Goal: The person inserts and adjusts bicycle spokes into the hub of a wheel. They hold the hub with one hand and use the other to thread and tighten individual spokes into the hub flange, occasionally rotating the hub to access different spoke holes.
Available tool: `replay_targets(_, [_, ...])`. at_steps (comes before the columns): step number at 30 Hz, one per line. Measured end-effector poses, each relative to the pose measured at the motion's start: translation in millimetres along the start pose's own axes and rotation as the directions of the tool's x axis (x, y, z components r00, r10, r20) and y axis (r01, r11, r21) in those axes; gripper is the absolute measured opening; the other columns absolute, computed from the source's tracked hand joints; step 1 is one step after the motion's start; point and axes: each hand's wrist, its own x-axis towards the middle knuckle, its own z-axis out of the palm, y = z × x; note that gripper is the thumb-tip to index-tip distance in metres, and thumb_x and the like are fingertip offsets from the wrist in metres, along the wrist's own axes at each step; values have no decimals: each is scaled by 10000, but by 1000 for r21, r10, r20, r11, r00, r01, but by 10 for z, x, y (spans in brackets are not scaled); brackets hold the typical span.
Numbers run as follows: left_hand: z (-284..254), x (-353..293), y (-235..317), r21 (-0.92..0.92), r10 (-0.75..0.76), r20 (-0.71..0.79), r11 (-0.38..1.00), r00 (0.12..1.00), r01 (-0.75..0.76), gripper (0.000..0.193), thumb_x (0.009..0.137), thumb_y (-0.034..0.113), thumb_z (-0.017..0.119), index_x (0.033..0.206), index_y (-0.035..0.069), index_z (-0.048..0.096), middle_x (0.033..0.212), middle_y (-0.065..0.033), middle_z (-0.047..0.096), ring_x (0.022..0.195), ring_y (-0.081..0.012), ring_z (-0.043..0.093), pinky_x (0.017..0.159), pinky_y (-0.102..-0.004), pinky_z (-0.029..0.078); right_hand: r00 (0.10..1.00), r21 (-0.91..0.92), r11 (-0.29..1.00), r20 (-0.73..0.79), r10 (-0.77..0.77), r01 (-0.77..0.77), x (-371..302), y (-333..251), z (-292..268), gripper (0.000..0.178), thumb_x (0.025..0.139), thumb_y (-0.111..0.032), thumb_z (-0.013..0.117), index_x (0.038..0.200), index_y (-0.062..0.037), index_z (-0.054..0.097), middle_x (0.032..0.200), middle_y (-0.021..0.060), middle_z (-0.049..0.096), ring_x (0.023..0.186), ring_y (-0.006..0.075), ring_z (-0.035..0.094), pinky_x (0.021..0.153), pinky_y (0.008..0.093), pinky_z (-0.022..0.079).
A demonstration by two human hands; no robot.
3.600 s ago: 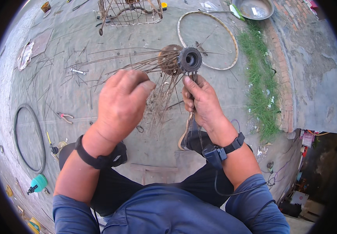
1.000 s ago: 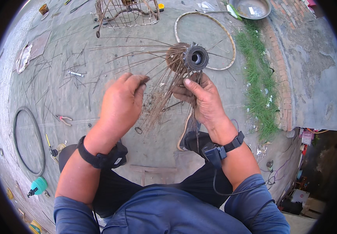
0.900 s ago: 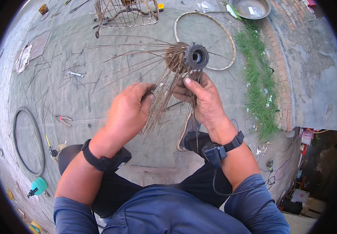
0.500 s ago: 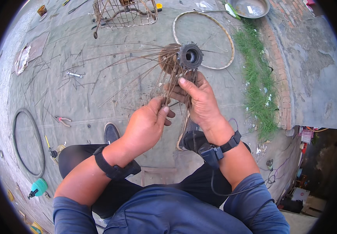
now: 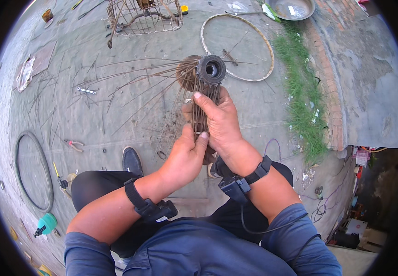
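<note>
A rusty bicycle wheel hub [image 5: 210,70] with many loose spokes [image 5: 134,78] fanning to the left is held up in front of me. My right hand [image 5: 221,120] grips the gathered bundle of spokes just below the hub. My left hand [image 5: 185,156] is closed around the lower ends of that same bundle, right under my right hand. Both wrists wear black straps.
A bare metal rim [image 5: 236,46] lies on the concrete behind the hub, a wire basket [image 5: 141,16] at the top, a metal bowl [image 5: 295,7] top right. A black tyre [image 5: 33,170], pliers [image 5: 74,145], a spanner [image 5: 86,91] and a green bottle [image 5: 46,224] lie left. Grass strip [image 5: 302,96] on the right.
My left hand came off the spread spokes at the left, slid down and toward me, and now grips the bundle's lower end. The hub stayed in my right hand.
</note>
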Motion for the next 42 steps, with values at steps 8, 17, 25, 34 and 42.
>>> replay_targets(8, [-47, -27, 107, 93, 61, -47, 994, 997, -57, 171, 1160, 175, 520, 1220, 15, 535, 885, -50, 618, 772, -120, 566, 692, -331, 504, 995, 39, 999, 99, 1, -5, -10, -64, 41, 282, 1030, -91, 733, 1266, -38, 588, 1057, 76, 729, 851, 195, 760, 734, 343, 636])
replay_targets(17, [-122, -45, -17, 201, 252, 33, 946, 967, -253, 122, 1179, 198, 486, 1172, 79, 511, 796, 38, 517, 643, -50, 467, 554, -240, 401, 919, 101, 953, 313, 241, -285, -31, -376, -54, 324, 1085, -298, 668, 1270, -32, 661, 1050, 107, 759, 990, 271, 764, 926, 447, 617])
replay_targets(25, [-80, -75, 31, 233, 176, 142, 951, 974, -205, 305, 1160, 120, 489, 1443, 5, 497, 924, -50, 637, 731, -102, 596, 655, -274, 520, 957, 175, 954, 203, 206, -242, -87, -368, -88, 272, 1075, -364, 703, 998, -119, 613, 776, -26, 545, 657, 134, 532, 671, 342, 489])
replay_targets(34, [-389, -98, 460, 720, 647, 160, 441, 746, -537, 180, 1006, 46, 703, 1181, 0, 705, 1043, -188, 745, 961, -380, 737, 805, -416, 587, 980, 177, 965, 4, 197, -194, 11, -536, -210, 380, 1064, -442, 716, 900, -154, 532, 666, -82, 362, 529, 58, 342, 482, 253, 268])
replay_targets(42, [-656, 204, 775, 900, 862, 203, 23, 464, -436, 305, 986, 27, 693, 1288, -9, 662, 1153, -197, 707, 992, -380, 693, 832, -453, 565, 990, 38, 991, 68, 126, -129, -72, -514, -118, 328, 1062, -413, 729, 942, -157, 564, 683, -89, 357, 533, 48, 344, 477, 239, 269])
